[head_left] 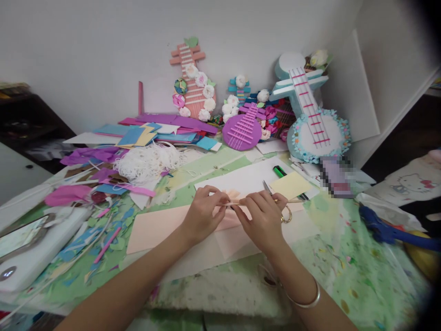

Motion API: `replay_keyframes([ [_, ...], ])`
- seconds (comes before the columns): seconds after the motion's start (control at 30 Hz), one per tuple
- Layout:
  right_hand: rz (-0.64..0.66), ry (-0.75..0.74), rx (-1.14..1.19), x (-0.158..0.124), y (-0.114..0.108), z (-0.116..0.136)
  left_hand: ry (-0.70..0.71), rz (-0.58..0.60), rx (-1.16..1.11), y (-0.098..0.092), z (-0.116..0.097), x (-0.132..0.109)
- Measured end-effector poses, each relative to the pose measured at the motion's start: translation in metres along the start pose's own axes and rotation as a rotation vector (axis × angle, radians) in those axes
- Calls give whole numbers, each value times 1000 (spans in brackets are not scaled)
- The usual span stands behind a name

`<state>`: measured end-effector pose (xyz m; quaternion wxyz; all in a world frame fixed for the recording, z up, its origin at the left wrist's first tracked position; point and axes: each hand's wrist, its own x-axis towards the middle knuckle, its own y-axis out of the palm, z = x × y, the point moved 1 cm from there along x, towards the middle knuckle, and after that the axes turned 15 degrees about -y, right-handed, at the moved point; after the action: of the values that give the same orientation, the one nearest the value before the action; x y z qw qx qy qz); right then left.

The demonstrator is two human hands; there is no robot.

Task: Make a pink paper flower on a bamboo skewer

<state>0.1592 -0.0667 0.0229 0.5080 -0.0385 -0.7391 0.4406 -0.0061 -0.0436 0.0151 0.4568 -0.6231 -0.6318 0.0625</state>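
My left hand [203, 215] and my right hand [262, 217] meet over the middle of the table, fingertips pinched together. Between them is a small gathered piece of peach paper [231, 195], its ruffled edge spreading away from me. The fingers partly cover it. Under the hands lie a flat peach paper strip [158, 226] and a white sheet [220, 178]. Scissors with gold handles [286, 215] rest beside my right hand, partly hidden by it. A pale yellow paper pad [291, 185] and a green utility knife [279, 171] are just beyond.
Paper-decorated lute models stand along the wall, including a purple one [242, 132] and a white-and-blue one [319, 133]. At left are white string [148, 161], paper scraps [120, 230] and a phone [25, 234] on a white box. A blue tool [382, 226] lies at right.
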Motion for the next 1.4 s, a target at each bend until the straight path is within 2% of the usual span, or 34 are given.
replay_keyframes([
  [0.4, 105, 34, 2, -1, 7, -2, -45, -43, 41, -1, 1, 1],
  [0.73, 62, 38, 9, -1, 8, -1, -79, 6, 57, 2, 0, -1],
  [1.07, 49, 12, -9, -2, 8, -2, -55, 27, 56, -1, -1, -2],
  [1.23, 41, 15, -21, -1, 7, -2, 32, -2, 87, -1, -1, -1],
  [1.4, 32, 41, -5, -3, 8, -3, 52, 5, 122, 0, 0, -3],
])
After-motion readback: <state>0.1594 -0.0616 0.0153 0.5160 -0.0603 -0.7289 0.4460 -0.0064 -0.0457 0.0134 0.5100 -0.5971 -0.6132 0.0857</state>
